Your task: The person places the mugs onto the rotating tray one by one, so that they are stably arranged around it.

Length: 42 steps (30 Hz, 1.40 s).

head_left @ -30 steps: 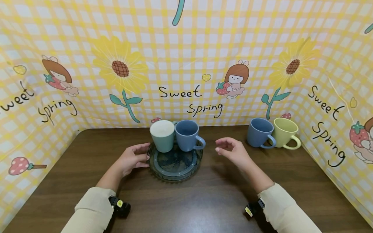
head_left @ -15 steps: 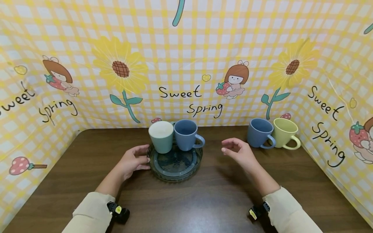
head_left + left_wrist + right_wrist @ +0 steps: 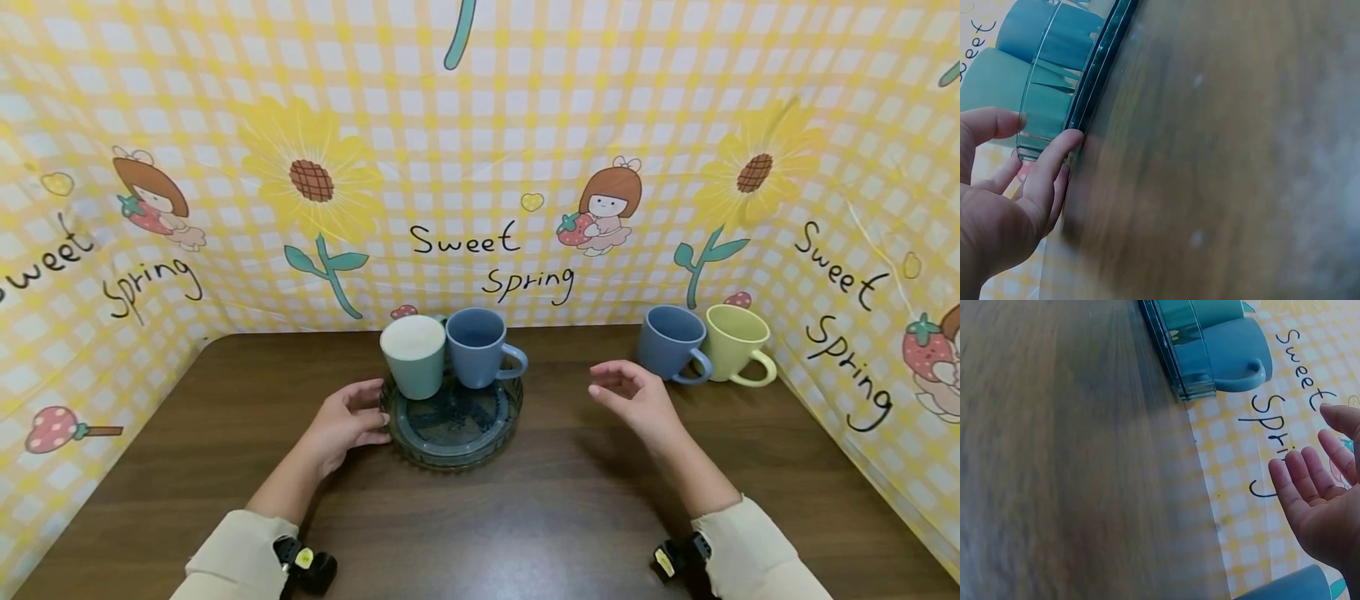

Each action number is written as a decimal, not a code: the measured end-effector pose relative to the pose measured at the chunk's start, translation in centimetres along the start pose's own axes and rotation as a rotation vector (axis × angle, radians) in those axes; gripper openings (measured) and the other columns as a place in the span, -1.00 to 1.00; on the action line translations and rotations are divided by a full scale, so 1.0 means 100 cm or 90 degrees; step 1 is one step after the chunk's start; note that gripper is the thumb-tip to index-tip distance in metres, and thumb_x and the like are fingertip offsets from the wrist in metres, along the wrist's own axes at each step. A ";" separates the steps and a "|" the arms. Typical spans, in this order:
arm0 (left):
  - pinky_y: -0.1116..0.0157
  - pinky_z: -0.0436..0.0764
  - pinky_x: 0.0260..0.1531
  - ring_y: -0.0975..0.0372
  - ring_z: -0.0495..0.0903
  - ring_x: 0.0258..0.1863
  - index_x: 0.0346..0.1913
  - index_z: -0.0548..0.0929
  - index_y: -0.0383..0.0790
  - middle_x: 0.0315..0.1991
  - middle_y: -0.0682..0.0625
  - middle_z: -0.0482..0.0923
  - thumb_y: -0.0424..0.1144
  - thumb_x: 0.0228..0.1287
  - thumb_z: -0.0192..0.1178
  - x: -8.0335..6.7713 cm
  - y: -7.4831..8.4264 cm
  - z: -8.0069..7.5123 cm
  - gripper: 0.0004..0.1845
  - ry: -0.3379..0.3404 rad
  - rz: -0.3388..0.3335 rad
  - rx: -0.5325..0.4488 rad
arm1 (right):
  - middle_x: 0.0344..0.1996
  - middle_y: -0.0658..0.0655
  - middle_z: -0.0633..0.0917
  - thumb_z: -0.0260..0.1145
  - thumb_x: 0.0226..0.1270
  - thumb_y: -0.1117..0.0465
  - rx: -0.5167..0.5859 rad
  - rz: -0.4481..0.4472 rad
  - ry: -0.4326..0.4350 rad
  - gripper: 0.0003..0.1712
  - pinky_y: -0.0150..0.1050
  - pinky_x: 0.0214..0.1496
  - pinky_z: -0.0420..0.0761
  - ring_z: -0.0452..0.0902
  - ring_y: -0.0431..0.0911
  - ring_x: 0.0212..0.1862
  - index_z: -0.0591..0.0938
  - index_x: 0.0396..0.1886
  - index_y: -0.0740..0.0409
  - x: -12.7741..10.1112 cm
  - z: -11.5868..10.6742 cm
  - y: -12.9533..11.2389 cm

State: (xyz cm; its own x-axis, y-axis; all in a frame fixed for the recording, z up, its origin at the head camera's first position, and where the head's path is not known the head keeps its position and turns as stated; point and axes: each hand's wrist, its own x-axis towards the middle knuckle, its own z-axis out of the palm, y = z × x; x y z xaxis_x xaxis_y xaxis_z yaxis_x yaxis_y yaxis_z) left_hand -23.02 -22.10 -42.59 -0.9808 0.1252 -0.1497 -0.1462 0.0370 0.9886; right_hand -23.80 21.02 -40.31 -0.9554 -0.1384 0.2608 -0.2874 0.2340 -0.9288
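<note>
A round, see-through tray (image 3: 450,450) with a raised ribbed wall stands on the table. Toward its back it bears a green mug (image 3: 414,371) with a white top, and a blue mug (image 3: 474,360) whose handle points right. At the tray's left side my left hand (image 3: 343,425) pinches the wall; the left wrist view has the thumb (image 3: 1007,122) at the upper rim and a finger (image 3: 1054,156) at the lower edge. Between the tray and the right-hand mugs, my right hand (image 3: 637,402) hovers with loosely bent fingers, holding nothing; its palm shows in the right wrist view.
A second blue mug (image 3: 670,343) and a yellow-green mug (image 3: 735,342) stand side by side at the back right, handles to the right. Brown wooden table (image 3: 480,533) lies underneath. A yellow checked cloth (image 3: 465,150) encloses the back and both sides.
My right hand has drawn away rightward from the tray. Both mugs on the tray have shifted slightly left, the green one also nearer, as the tray turns a little; my left hand has come slightly nearer.
</note>
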 end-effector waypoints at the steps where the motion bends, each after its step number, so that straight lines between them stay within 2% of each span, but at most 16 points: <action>1: 0.08 0.69 -0.12 0.01 0.47 0.03 0.46 0.12 -0.41 0.38 -0.37 0.05 -0.56 0.28 0.09 -0.001 0.000 0.000 -0.30 0.001 0.000 -0.001 | -0.15 0.06 0.68 0.43 0.25 0.27 0.004 -0.003 0.004 -0.59 -0.38 -0.11 0.61 0.57 -0.17 -0.08 0.58 0.03 0.39 0.000 -0.002 0.001; 7: 0.07 0.69 -0.12 -0.01 0.46 0.04 0.47 0.10 -0.42 0.39 -0.38 0.03 -0.55 0.28 0.12 -0.005 -0.001 0.002 -0.28 0.005 0.000 -0.012 | -0.16 -0.09 0.67 0.41 0.26 0.32 0.031 -0.026 0.017 -0.60 -0.41 -0.09 0.60 0.57 -0.21 -0.08 0.57 0.03 0.43 -0.003 -0.010 0.005; 15: 0.06 0.68 -0.10 0.02 0.49 0.01 0.48 0.07 -0.38 0.39 -0.36 0.02 -0.53 0.28 0.16 -0.009 -0.002 0.002 -0.25 0.003 -0.005 -0.033 | -0.17 -0.05 0.68 0.39 0.25 0.38 0.101 -0.029 0.011 -0.54 -0.28 -0.12 0.69 0.61 -0.15 -0.15 0.48 0.05 0.57 -0.008 -0.020 0.006; 21: 0.03 0.67 -0.08 -0.15 0.25 0.25 0.52 0.03 -0.30 0.38 -0.36 -0.03 -0.53 0.28 0.20 -0.012 -0.005 0.004 -0.18 -0.010 -0.009 -0.044 | -0.21 -0.03 0.69 0.35 0.25 0.47 0.124 -0.052 0.020 -0.60 -0.27 -0.15 0.70 0.65 -0.15 -0.23 0.47 0.02 0.60 -0.012 -0.028 0.008; 24: 0.03 0.67 -0.08 -0.17 0.18 0.29 0.53 0.04 -0.29 0.37 -0.36 -0.03 -0.54 0.27 0.20 -0.012 -0.005 0.004 -0.17 -0.012 -0.007 -0.049 | -0.21 -0.02 0.69 0.33 0.25 0.49 0.124 -0.061 0.027 -0.62 -0.30 -0.17 0.70 0.65 -0.16 -0.25 0.47 0.01 0.61 -0.014 -0.033 0.008; 27: 0.05 0.67 -0.08 -0.13 0.26 0.23 0.52 0.05 -0.30 0.35 -0.36 -0.01 -0.54 0.26 0.21 -0.012 -0.005 0.004 -0.18 -0.009 -0.006 -0.048 | -0.22 -0.01 0.70 0.33 0.25 0.49 0.127 -0.059 0.034 -0.62 -0.29 -0.17 0.70 0.65 -0.17 -0.25 0.47 0.00 0.61 -0.017 -0.037 0.008; 33: 0.10 0.67 -0.06 0.11 0.47 0.03 0.51 0.10 -0.32 0.33 -0.36 0.07 -0.49 0.25 0.27 -0.013 -0.005 0.002 -0.18 -0.007 -0.010 -0.029 | -0.26 0.01 0.70 0.34 0.25 0.47 0.124 -0.049 0.042 -0.66 -0.30 -0.16 0.70 0.66 -0.17 -0.25 0.51 -0.01 0.54 -0.023 -0.047 0.008; 42: 0.10 0.67 -0.06 0.22 0.56 -0.11 0.47 0.14 -0.43 0.26 -0.37 0.16 -0.50 0.28 0.23 -0.013 -0.004 -0.002 -0.25 -0.009 0.001 -0.032 | -0.22 -0.01 0.71 0.33 0.27 0.47 0.124 -0.050 0.063 -0.66 -0.34 -0.16 0.69 0.65 -0.18 -0.22 0.52 0.01 0.52 -0.029 -0.061 0.008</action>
State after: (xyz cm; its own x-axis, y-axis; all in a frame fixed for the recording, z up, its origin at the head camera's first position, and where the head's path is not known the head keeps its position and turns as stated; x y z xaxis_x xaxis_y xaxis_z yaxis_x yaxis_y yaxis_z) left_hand -21.68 -22.43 -42.83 -0.9791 0.1391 -0.1486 -0.1517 -0.0122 0.9884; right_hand -21.67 27.45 -40.25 -0.9352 -0.0519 0.3503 -0.3523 0.0351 -0.9352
